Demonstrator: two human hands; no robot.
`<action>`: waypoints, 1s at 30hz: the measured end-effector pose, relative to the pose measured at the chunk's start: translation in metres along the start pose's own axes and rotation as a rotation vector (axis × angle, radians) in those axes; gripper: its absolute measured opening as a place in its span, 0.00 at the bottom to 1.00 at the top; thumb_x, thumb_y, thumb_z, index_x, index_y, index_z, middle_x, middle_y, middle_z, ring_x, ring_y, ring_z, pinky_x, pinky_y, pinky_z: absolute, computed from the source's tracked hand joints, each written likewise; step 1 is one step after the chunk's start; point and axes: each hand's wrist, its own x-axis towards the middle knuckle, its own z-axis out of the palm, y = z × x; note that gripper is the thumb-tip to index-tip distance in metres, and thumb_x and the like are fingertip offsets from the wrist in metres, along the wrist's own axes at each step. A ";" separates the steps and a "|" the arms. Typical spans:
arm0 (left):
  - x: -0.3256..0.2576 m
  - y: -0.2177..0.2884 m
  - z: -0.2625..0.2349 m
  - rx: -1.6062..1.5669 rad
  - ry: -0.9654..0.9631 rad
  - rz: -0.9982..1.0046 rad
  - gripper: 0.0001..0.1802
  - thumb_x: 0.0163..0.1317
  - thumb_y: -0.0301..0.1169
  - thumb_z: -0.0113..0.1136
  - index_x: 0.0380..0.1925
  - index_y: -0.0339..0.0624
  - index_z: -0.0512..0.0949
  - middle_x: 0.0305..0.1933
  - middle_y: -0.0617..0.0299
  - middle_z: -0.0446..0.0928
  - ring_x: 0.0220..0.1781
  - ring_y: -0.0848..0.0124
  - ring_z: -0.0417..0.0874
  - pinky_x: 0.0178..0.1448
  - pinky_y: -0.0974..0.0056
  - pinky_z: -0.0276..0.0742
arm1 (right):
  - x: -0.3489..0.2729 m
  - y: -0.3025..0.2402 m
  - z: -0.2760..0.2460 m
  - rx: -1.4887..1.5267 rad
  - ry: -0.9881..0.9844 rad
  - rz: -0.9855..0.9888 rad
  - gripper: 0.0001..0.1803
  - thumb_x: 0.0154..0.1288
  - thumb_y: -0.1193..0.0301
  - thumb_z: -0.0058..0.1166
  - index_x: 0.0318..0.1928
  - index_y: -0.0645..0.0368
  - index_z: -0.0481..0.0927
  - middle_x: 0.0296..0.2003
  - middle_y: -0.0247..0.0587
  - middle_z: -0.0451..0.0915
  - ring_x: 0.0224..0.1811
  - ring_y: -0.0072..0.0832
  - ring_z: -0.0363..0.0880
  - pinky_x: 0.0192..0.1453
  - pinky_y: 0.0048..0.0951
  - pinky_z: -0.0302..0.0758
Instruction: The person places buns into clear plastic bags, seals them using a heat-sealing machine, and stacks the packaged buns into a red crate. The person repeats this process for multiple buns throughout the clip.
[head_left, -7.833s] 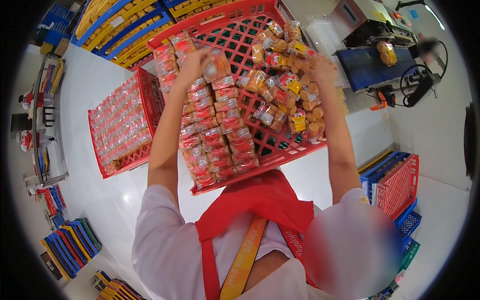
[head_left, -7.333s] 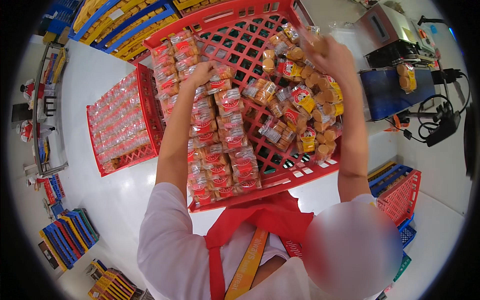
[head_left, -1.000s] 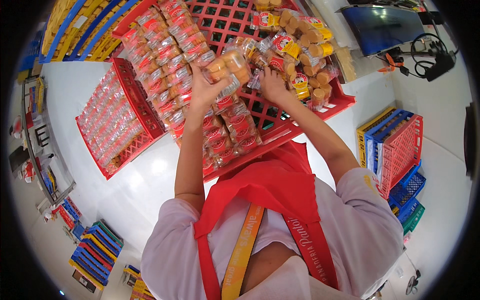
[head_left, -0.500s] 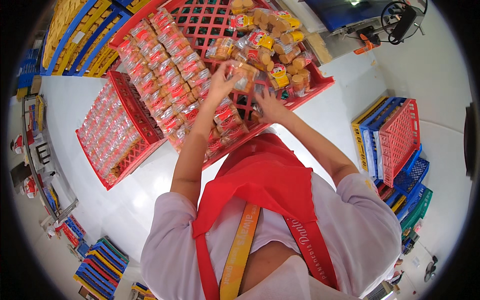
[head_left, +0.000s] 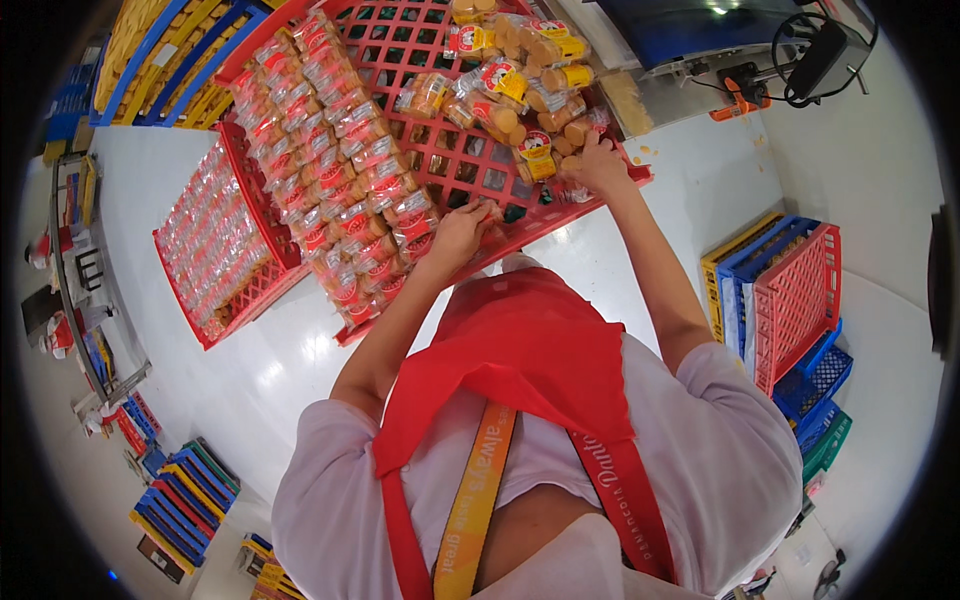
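A red crate (head_left: 425, 160) holds clear packs of round biscuits with red or yellow labels. On its left side the packs stand in rows (head_left: 345, 170); at the far right lies a loose pile of packs (head_left: 515, 85). My left hand (head_left: 462, 235) is at the crate's near edge, beside the end of the rows, fingers bent round a biscuit pack that they mostly cover. My right hand (head_left: 606, 168) reaches to the right end of the loose pile, its fingers closed on a biscuit pack there. The crate's red lattice base shows between rows and pile.
Another red crate (head_left: 285, 235) full of packs stands at the left. Stacked blue and yellow trays (head_left: 170, 60) rise at the far left. More stacked crates (head_left: 795, 300) stand at the right, and a machine with a dark cable (head_left: 820, 60) at the far right.
My left hand has come down with the pack from above the crate to its near edge. My right hand has moved from that edge right and away, to the loose pile.
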 end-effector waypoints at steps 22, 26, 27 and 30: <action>-0.014 0.035 0.000 0.270 0.031 -0.273 0.29 0.58 0.42 0.58 0.54 0.34 0.69 0.53 0.51 0.71 0.56 0.53 0.70 0.57 0.53 0.67 | 0.009 -0.006 0.009 -0.773 0.299 -1.236 0.09 0.54 0.69 0.54 0.37 0.51 0.81 0.43 0.32 0.76 0.53 0.35 0.71 0.47 0.34 0.73; -0.024 0.031 0.006 0.164 0.111 -0.267 0.29 0.61 0.44 0.56 0.56 0.35 0.68 0.57 0.48 0.69 0.62 0.53 0.67 0.63 0.53 0.65 | 0.004 -0.034 -0.030 -0.455 0.095 -1.055 0.15 0.47 0.72 0.60 0.39 0.54 0.81 0.44 0.37 0.76 0.49 0.38 0.75 0.47 0.37 0.74; -0.028 0.027 0.003 0.046 0.063 -0.246 0.28 0.62 0.44 0.55 0.55 0.34 0.69 0.55 0.47 0.70 0.61 0.53 0.68 0.63 0.54 0.66 | 0.003 -0.041 -0.034 -0.279 0.027 -0.981 0.17 0.45 0.73 0.62 0.40 0.56 0.80 0.44 0.39 0.76 0.48 0.39 0.76 0.47 0.38 0.74; -0.028 0.030 -0.046 -0.422 -0.118 -0.288 0.25 0.65 0.45 0.52 0.50 0.34 0.74 0.50 0.45 0.74 0.56 0.54 0.73 0.61 0.56 0.69 | 0.004 -0.066 -0.016 0.246 0.136 -1.028 0.20 0.42 0.75 0.65 0.41 0.58 0.78 0.43 0.43 0.76 0.46 0.44 0.76 0.48 0.39 0.74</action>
